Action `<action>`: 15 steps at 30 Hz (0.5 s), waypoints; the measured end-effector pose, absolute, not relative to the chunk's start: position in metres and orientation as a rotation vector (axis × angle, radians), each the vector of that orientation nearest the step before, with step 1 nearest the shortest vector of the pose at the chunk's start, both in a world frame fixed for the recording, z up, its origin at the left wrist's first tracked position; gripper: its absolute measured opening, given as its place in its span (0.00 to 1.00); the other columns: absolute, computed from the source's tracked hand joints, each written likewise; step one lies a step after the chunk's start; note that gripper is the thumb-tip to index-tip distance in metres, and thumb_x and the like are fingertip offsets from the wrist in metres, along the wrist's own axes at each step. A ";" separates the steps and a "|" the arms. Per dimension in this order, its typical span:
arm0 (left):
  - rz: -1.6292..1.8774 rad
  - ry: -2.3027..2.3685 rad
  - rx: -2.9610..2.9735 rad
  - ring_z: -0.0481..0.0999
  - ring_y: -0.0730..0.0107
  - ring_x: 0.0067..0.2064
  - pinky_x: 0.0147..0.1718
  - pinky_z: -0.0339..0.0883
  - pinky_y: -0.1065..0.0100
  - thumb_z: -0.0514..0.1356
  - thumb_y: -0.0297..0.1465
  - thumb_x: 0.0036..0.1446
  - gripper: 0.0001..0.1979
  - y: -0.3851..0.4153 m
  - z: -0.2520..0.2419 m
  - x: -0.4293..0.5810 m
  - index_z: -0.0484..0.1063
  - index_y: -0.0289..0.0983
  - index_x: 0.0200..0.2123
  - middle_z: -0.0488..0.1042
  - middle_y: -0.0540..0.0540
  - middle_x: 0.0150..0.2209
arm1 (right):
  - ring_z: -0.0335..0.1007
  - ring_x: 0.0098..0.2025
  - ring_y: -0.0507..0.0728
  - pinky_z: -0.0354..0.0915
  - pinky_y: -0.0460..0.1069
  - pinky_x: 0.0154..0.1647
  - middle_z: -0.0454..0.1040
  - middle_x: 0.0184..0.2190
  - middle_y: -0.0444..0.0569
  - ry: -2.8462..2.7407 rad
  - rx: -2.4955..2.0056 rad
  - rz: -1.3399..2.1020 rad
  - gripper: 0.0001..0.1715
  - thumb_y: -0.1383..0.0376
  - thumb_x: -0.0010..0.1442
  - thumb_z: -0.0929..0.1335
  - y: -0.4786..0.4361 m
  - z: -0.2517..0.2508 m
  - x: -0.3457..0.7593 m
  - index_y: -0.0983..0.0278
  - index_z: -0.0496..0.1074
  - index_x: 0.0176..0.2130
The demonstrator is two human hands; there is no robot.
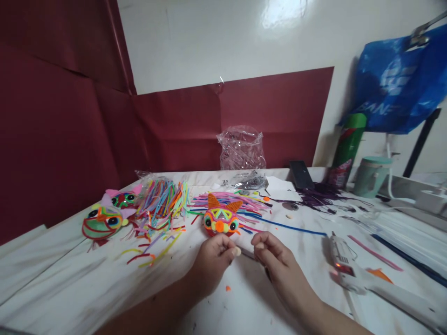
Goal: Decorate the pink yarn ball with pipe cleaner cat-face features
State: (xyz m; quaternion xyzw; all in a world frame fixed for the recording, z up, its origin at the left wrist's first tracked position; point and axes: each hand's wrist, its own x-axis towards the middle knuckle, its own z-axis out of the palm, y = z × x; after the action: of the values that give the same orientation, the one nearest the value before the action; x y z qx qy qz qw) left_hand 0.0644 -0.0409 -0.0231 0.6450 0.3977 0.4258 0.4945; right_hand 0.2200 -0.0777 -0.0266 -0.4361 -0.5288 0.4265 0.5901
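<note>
Lower centre, seemingly piece-handling: left hand [213, 258] pinches pale piece [238, 251], right hand [277, 258] narrow, contents unclear; next needs steadiness

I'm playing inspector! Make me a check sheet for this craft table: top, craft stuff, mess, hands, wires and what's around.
Surface: white marbled table, scraps scattered on it.
Craft things: orange-eared animal face just beyond the hands; two more animal faces at left; glue gun at right, light glowing.
Clutter: bundle of colourful fuzzy sticks, orange scrap, dark purple strands.
Hands: left hand pinches a small pale piece; right hand has curled fingers, grip unclear.
Cables: white cable by the green cup.
Surroundings: dark red wall covering; blue bag hanging at right.
</note>
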 end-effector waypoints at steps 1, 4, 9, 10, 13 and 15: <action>1.043 0.982 1.548 0.57 0.76 0.22 0.24 0.51 0.72 0.59 0.35 0.46 0.09 -0.040 -0.022 0.064 0.64 0.36 0.23 0.61 0.55 0.18 | 0.48 0.21 0.50 0.48 0.45 0.22 0.57 0.18 0.38 -1.242 -1.009 1.007 0.11 0.56 0.53 0.66 -0.077 -0.027 0.220 0.61 0.65 0.29; 1.106 1.009 1.502 0.58 0.76 0.22 0.25 0.52 0.71 0.59 0.36 0.45 0.10 -0.039 -0.018 0.063 0.64 0.36 0.22 0.62 0.54 0.18 | 0.46 0.20 0.50 0.45 0.45 0.21 0.54 0.17 0.37 -1.279 -1.027 1.060 0.13 0.54 0.55 0.65 -0.076 -0.029 0.219 0.62 0.66 0.30; 1.249 0.991 1.441 0.60 0.76 0.22 0.27 0.54 0.71 0.60 0.37 0.46 0.11 -0.032 -0.016 0.060 0.64 0.37 0.21 0.63 0.54 0.17 | 0.53 0.22 0.50 0.51 0.45 0.22 0.60 0.18 0.39 -1.307 -1.019 1.019 0.15 0.53 0.55 0.66 -0.074 -0.032 0.217 0.63 0.68 0.31; 1.260 0.993 1.434 0.60 0.76 0.22 0.27 0.53 0.71 0.60 0.36 0.46 0.11 -0.030 -0.017 0.059 0.64 0.37 0.21 0.63 0.55 0.17 | 0.54 0.22 0.51 0.52 0.45 0.23 0.61 0.18 0.39 -1.312 -1.005 1.032 0.16 0.52 0.56 0.66 -0.073 -0.033 0.216 0.63 0.68 0.32; 1.255 0.985 1.448 0.60 0.76 0.22 0.26 0.53 0.71 0.61 0.35 0.47 0.11 -0.022 -0.021 0.055 0.64 0.36 0.21 0.62 0.55 0.17 | 0.54 0.19 0.50 0.52 0.45 0.21 0.59 0.16 0.37 -1.313 -1.010 1.061 0.20 0.49 0.58 0.63 -0.074 -0.036 0.214 0.63 0.67 0.34; 1.231 0.982 1.483 0.60 0.76 0.22 0.26 0.53 0.71 0.61 0.36 0.48 0.11 -0.019 -0.023 0.051 0.64 0.36 0.21 0.63 0.55 0.18 | 0.55 0.19 0.51 0.55 0.45 0.21 0.60 0.16 0.37 -1.387 -1.016 0.980 0.17 0.51 0.59 0.63 -0.078 -0.033 0.213 0.62 0.67 0.36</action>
State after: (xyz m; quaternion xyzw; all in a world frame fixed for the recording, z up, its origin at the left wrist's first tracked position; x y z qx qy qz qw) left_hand 0.0512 -0.0187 -0.0235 0.6051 0.4008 0.5022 0.4701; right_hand 0.2130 -0.0779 -0.0331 -0.4291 -0.5859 0.4138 0.5491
